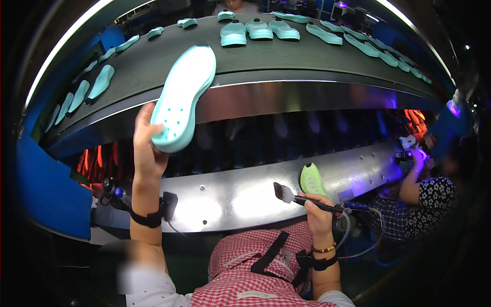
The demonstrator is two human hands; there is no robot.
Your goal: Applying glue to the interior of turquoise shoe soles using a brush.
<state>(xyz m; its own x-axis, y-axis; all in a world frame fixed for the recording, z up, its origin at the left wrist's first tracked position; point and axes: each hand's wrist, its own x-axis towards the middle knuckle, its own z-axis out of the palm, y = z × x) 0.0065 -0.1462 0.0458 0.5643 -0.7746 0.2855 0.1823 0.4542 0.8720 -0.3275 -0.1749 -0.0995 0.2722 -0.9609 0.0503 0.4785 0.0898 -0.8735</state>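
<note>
A pale turquoise shoe sole (186, 89) is raised in front of the conveyor's edge, gripped at its lower end, near a group of small holes, by my left hand (147, 135). My right hand (318, 212) is closed around the dark handle of a flat brush (307, 200), whose bristles point left over the metal ledge. Just beyond the brush a light green shoe piece (312, 181) with a dark tip rests on that ledge, apart from the bristles.
A dark conveyor belt (153, 56) crosses the far side, carrying several turquoise soles (233, 34). Below it runs a shiny metal ledge (240, 199). Orange-glowing openings (97, 161) lie at left. To the right, a co-worker's arm (411, 184) reaches toward a purple-lit shoe piece (407, 142); hoses (378, 225) hang between us.
</note>
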